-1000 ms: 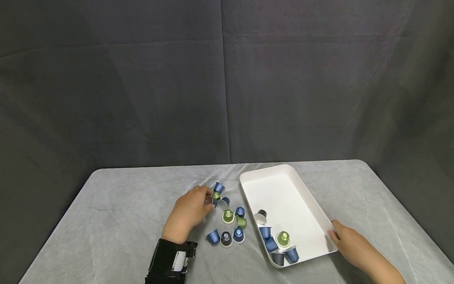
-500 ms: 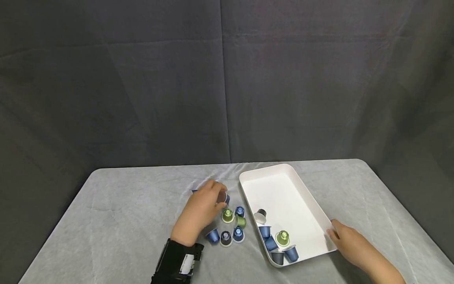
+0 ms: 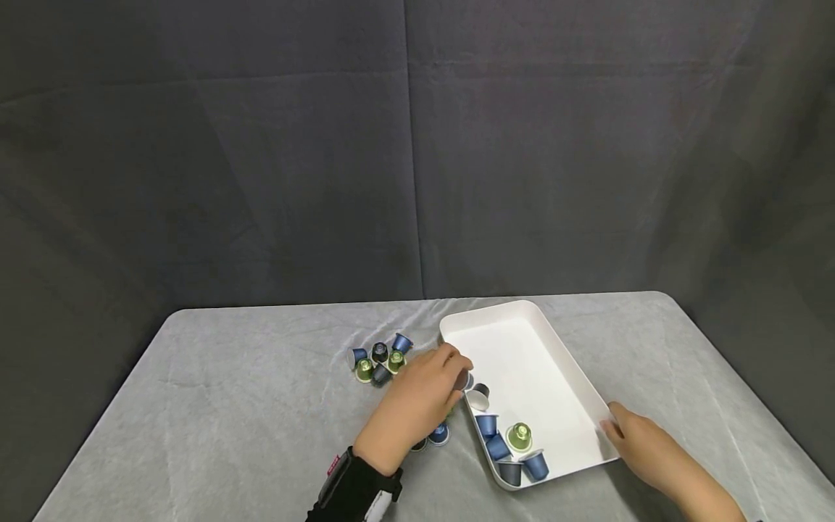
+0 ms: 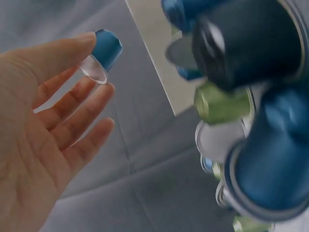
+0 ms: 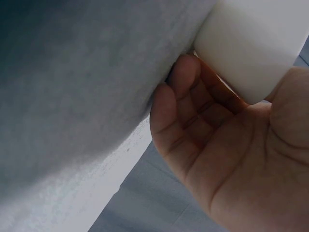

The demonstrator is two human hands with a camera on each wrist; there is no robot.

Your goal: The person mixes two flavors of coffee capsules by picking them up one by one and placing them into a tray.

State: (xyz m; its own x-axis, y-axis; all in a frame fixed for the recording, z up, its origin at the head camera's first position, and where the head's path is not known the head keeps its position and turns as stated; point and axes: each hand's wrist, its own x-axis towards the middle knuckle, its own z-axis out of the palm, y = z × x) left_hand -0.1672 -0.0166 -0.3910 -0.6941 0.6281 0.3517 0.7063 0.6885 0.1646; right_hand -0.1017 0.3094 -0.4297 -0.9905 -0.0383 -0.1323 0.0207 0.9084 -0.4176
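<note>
Left hand pinching a blue, silver-lidded, cup-shaped capsule at the left edge of a white rectangular tray, right hand gripping its near right corner, blue, green and grey capsules inside.

The capsule in the left hand was blue with a pale, silvery lid. Left of that hand, a cluster of capsules mixed blue, green and near-black. The tray at the right hand was plain white, its contents blue, green and dark grey. Beneath both hands, the cloth was mottled light grey.
</note>
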